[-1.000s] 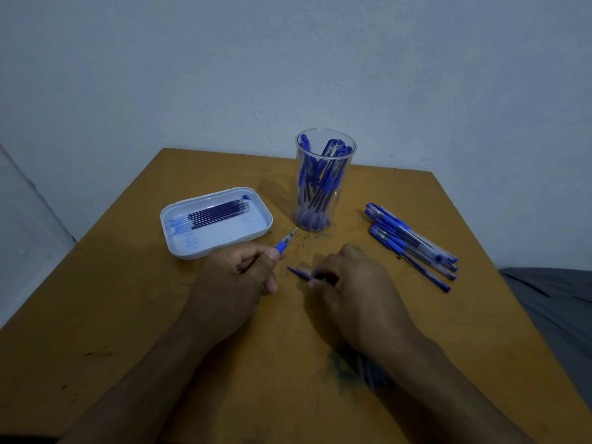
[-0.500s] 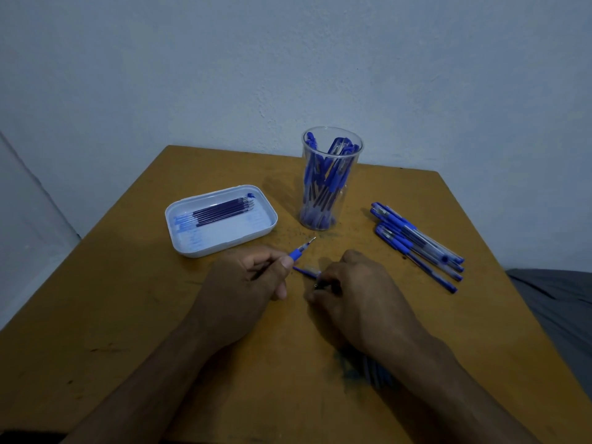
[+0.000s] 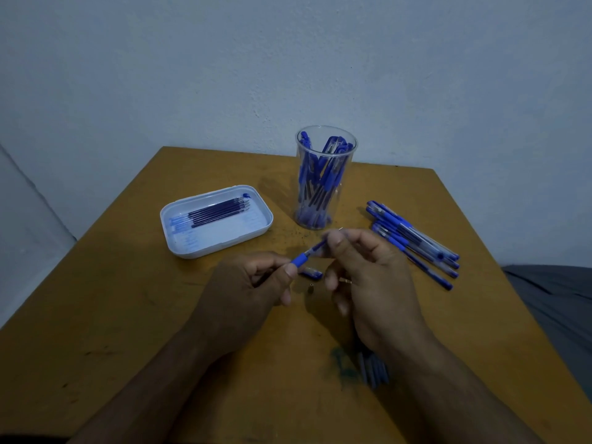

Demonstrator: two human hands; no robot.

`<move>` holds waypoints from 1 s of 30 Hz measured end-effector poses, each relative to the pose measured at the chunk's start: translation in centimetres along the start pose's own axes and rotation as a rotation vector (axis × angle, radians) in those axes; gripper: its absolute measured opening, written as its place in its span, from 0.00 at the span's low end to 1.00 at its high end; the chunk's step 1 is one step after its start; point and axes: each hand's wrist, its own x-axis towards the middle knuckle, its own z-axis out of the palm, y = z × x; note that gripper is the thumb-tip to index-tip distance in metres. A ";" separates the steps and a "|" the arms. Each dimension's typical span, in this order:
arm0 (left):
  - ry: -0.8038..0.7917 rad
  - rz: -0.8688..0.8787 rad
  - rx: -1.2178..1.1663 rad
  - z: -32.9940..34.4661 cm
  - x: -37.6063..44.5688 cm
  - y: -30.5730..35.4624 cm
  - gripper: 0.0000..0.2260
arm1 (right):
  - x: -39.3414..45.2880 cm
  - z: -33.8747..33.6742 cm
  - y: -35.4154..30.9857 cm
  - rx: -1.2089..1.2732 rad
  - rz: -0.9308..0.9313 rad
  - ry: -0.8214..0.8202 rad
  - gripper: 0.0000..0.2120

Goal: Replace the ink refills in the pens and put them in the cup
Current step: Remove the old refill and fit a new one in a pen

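Gripping the pen by its blue grip section, the left hand has thumb and forefinger closed round the barrel, nose pointing toward 1 o'clock. The right hand is closed in a pinch at the pen's front end, fingertips at the tip; whether it holds the nose cone, the refill itself or both cannot be told, as the fingers cover the joint.

Location of task items, taken from the pen in hand:
- Clear cup, at 12 o'clock, upright, already holding many blue pens.
- White tray, at 10 o'clock, with a row of dark refills lying side by side.
- Loose pens, at 3 o'clock, in a fanned pile on the table.
- Blue cap, at 6 o'clock, just below the pen on the table, with a very small dark part near it, identity unclear.
- More blue pieces, partly hidden under the right wrist.

Assessment: the step in hand appears to be work at the pen's tip end, drawing the refill or seating it. To do it well, the left hand should hold the barrel steady without rotating, while the right moves straight along the pen's axis; a sideways pull risks bending the thin refill. The small loose part lies close to both hands and could be knocked away, so the hands should stay lifted above it. The cap should remain within reach for closing before the pen goes to the cup.
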 end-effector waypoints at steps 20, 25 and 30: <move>0.014 -0.046 0.097 0.3 0.2 -0.2 0.07 | 2.3 -5.3 -0.7 -0.103 0.071 0.161 0.07; 0.008 -0.041 0.122 0.4 0.2 -0.3 0.07 | 1.3 -7.1 -0.6 -0.498 0.097 0.082 0.06; 0.000 -0.031 0.137 0.5 0.1 0.0 0.07 | 0.5 -9.0 -1.0 -0.862 0.050 0.164 0.05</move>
